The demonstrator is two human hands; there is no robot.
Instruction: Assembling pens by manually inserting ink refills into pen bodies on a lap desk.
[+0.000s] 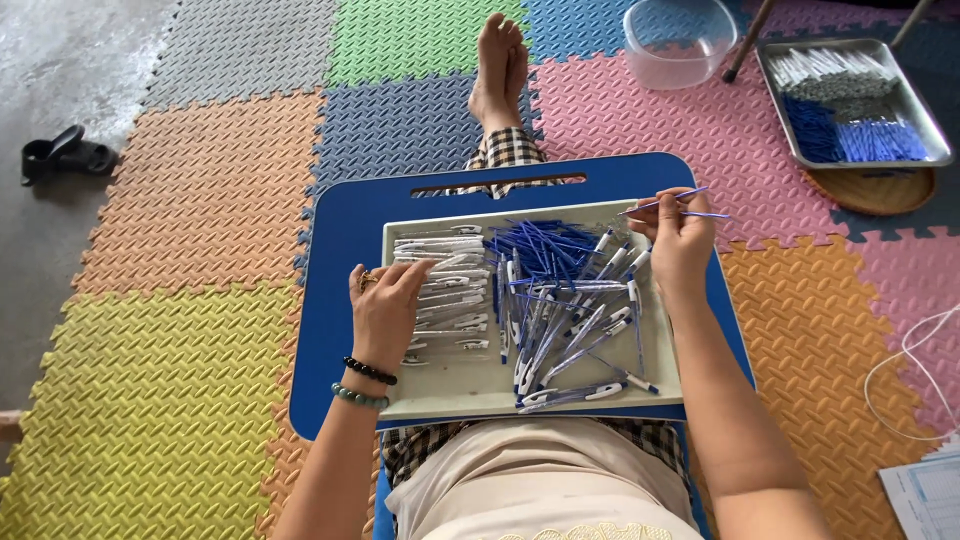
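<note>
Right now your right hand pinches thin blue refills over the grey tray's far right rim; your left hand lies flat, fingers loose, on the white pen barrels, bare tray near you.

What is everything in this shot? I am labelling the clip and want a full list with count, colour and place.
Lap tray: one, blue, across the person's legs.
Shallow tray: one, pale grey, on the lap tray.
Pen barrels: many, white, stacked at the shallow tray's left.
Pen refills and pens: many, blue and white, heaped at its right.
Metal tray: one, silver, top right, holding white and blue parts.
Bowl: one, clear, top centre.
Foam mats: many, mixed colours, covering the floor.
Black object: one, far left on bare floor.
Left hand: on the white barrels, bead bracelets at the wrist.
Right hand: holding thin blue refills.
Bare feet: two, stretched ahead.
</note>
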